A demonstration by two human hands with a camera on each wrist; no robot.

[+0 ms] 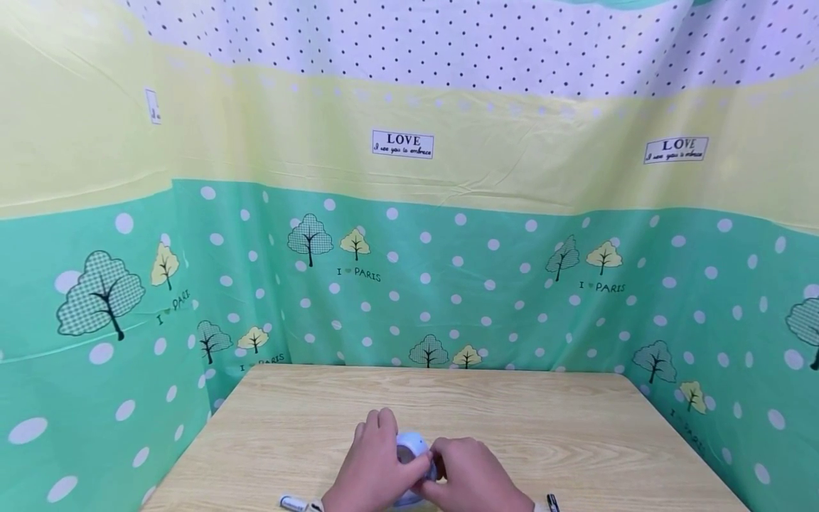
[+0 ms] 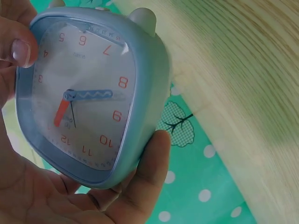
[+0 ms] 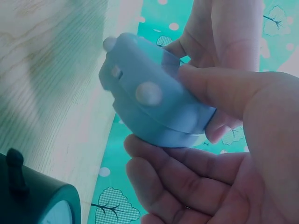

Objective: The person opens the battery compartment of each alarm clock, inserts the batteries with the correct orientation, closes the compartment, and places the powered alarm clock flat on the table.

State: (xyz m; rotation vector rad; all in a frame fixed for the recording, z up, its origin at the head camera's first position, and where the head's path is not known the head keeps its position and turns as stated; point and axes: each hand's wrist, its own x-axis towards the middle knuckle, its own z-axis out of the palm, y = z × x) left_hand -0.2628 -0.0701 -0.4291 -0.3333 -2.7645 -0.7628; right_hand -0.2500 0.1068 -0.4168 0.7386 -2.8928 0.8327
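Both hands hold a light-blue alarm clock (image 1: 412, 444) just above the near part of the table. In the left wrist view the clock's white dial (image 2: 81, 100) shows upside down, with orange numerals, an orange hand and a blue hand. My left hand (image 1: 371, 466) grips the casing, fingers curled round its side. My right hand (image 1: 476, 476) is at the opposite side. In the right wrist view its thumb lies on the clock's casing (image 3: 154, 84), which has small white knobs, while its curled fingers (image 3: 163, 182) support it from the other side.
A wooden table (image 1: 320, 405) spreads before me, with a patterned curtain (image 1: 409, 284) hanging behind and at both sides. A dark green object with a pale round face (image 3: 58, 214) stands close to the right hand. Small items lie by each wrist, one white (image 1: 293, 503), one black (image 1: 552, 503).
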